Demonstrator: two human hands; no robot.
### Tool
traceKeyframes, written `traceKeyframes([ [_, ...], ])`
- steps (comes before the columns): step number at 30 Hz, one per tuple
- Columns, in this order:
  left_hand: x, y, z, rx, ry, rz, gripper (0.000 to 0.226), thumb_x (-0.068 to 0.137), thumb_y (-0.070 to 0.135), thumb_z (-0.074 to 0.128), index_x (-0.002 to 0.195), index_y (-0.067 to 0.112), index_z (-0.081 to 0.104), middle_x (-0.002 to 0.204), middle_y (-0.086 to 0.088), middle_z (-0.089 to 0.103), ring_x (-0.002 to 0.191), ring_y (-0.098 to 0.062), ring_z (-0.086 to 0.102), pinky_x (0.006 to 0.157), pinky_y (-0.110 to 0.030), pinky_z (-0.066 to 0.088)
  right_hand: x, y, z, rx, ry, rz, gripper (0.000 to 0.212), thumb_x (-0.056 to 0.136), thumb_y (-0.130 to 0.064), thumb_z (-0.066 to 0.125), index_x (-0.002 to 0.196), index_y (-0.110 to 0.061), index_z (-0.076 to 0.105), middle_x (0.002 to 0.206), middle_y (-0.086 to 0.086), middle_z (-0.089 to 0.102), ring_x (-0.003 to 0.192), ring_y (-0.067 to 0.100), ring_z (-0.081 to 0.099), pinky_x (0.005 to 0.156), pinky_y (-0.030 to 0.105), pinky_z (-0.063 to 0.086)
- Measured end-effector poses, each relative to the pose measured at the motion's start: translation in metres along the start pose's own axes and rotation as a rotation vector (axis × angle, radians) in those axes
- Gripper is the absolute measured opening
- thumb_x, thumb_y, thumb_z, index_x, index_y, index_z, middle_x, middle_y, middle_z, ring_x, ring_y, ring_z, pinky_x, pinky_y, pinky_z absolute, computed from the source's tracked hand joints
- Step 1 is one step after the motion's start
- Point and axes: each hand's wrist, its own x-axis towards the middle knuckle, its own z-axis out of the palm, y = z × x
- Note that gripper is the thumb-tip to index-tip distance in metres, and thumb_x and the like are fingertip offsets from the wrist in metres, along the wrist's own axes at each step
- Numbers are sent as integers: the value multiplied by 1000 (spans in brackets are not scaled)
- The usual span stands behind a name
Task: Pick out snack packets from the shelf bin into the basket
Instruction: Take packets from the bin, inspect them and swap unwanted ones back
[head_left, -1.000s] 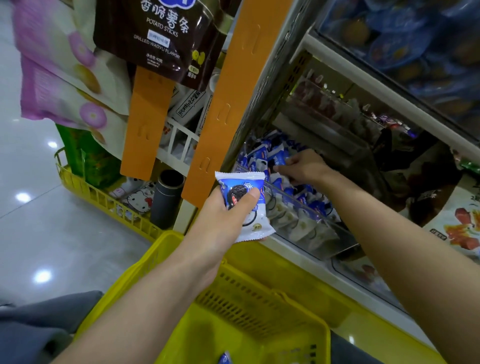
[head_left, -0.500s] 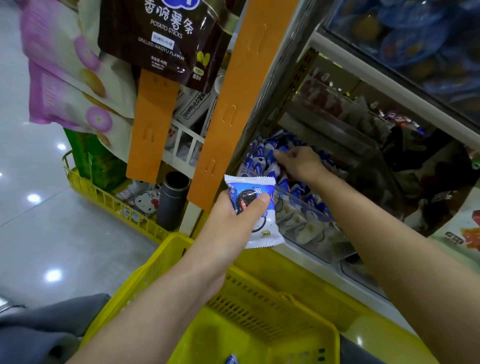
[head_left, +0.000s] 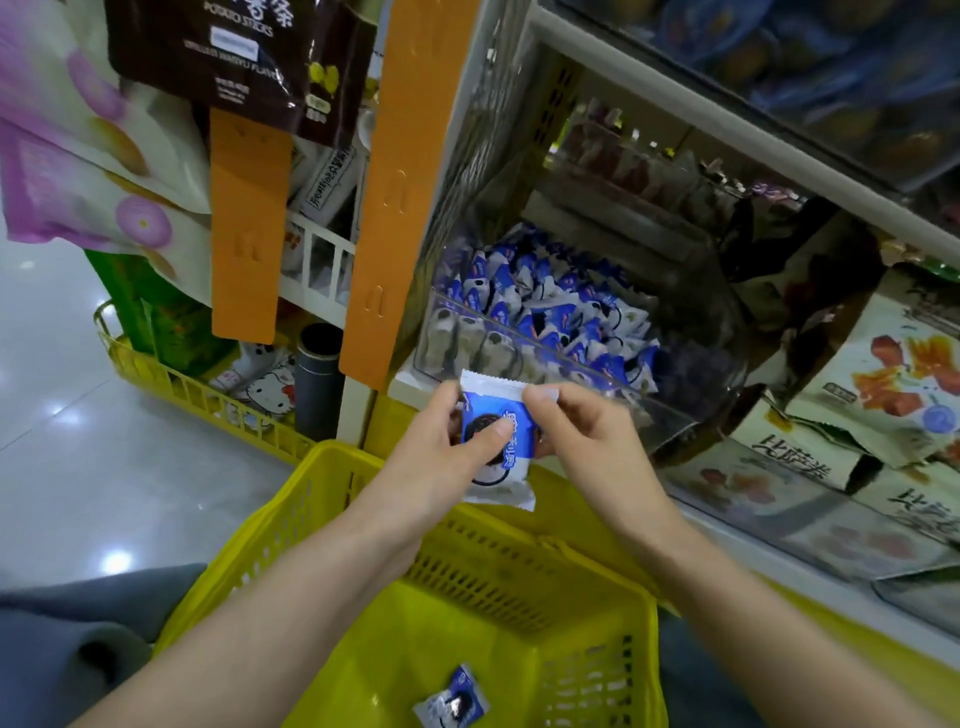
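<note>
Snack packet (head_left: 497, 447) above basket (head_left: 493, 577)
Your left hand (head_left: 439, 452) and right hand (head_left: 589, 441) pinch it (both grips clamped); drop it mid-basket.

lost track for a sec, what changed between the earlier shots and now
The right hand left the shelf bin, drew back toward the basket and now pinches the right edge of the packet. The left hand kept its grip on that packet throughout. The loose packet still lies in the basket.
</note>
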Motion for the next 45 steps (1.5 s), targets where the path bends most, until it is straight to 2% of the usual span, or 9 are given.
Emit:
traceKeyframes([
  [5,3,-13,8,115,59,9,20,93,18,51,100,-1,57,89,-14,65,79,-16,60,71,-29,48,-11,23,-2,53,39,4,17,89,-11,57,76,-19,65,58,-10,62,54,-1,54,49,15,45],
  [8,7,-20,9,156,105,-27,31,94,18,50,91,-12,49,77,-16,49,71,-19,49,60,-29,39,-20,36,-1,-24,22,-46,15,87,-18,61,75,-24,65,63,-7,64,60,3,57,55,25,50],
  [14,9,-33,11,157,100,-167,23,93,25,51,73,17,57,68,-5,61,56,-10,59,48,-19,44,-25,46,-5,-435,62,-314,8,86,-25,63,81,-20,68,71,-15,59,70,1,55,63,14,43],
  [21,9,-33,13,58,68,-226,33,79,18,70,107,13,54,95,-5,71,74,-10,69,62,-22,57,-22,45,-12,269,255,177,15,92,-7,51,79,-12,58,73,3,64,57,2,62,53,18,52],
  [25,9,-36,8,-31,128,-95,18,83,13,63,101,11,61,87,-2,74,77,-11,70,65,-18,55,-29,47,-11,563,193,398,6,92,-7,50,94,-2,54,84,11,68,69,12,67,59,17,55],
  [29,10,-39,2,2,186,27,9,90,15,55,89,14,65,74,5,73,68,-5,67,59,-16,53,-33,47,-9,354,-150,497,8,92,-7,51,99,-7,48,81,10,69,62,11,67,62,22,55],
  [34,10,-45,-2,284,148,105,20,92,15,52,77,15,66,69,2,67,64,-7,61,59,-23,51,-34,52,-9,-120,-201,256,63,77,-8,71,130,-14,38,123,1,53,109,11,53,91,24,46],
  [39,4,-52,4,578,35,173,19,89,18,57,72,21,63,67,4,64,63,-1,54,61,-23,42,-35,54,-3,-37,-109,90,11,84,-24,65,87,-35,61,89,-6,69,85,10,65,79,27,52],
  [45,4,-52,7,568,57,189,20,90,20,56,72,13,57,61,7,55,60,-6,47,59,-26,37,-34,59,-2,-27,2,122,17,83,-19,67,70,-28,60,78,4,69,69,16,63,70,44,52],
])
